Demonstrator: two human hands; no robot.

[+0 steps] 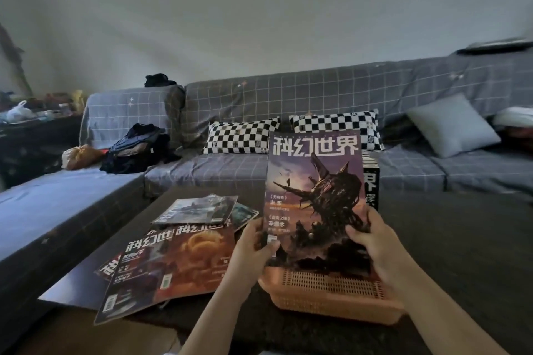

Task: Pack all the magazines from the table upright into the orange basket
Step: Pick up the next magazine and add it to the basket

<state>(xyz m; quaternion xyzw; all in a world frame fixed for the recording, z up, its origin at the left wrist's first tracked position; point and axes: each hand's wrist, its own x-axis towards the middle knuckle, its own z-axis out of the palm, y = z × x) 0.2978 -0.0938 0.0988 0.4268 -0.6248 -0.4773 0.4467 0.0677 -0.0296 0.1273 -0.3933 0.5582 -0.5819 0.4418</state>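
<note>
An orange basket (pixel 334 291) sits on the dark table (pixel 450 239) in front of me. A magazine (pixel 314 187) with a purple sky and a dark spiky ship on its cover stands upright in it. My left hand (pixel 253 242) grips its lower left edge and my right hand (pixel 375 242) grips its lower right edge. Behind it another upright magazine (pixel 370 179) with a black cover shows at the right. Several more magazines lie flat on the table to the left: an orange-covered one (pixel 173 262) near me and a greyish one (pixel 196 209) farther back.
A grey checked sofa (pixel 288 95) runs behind the table, with two black-and-white checkered cushions (pixel 239 135), a pale cushion (pixel 452 124) and a pile of dark clothes (pixel 138 147). The table's near left corner (pixel 52 294) ends close to the flat magazines.
</note>
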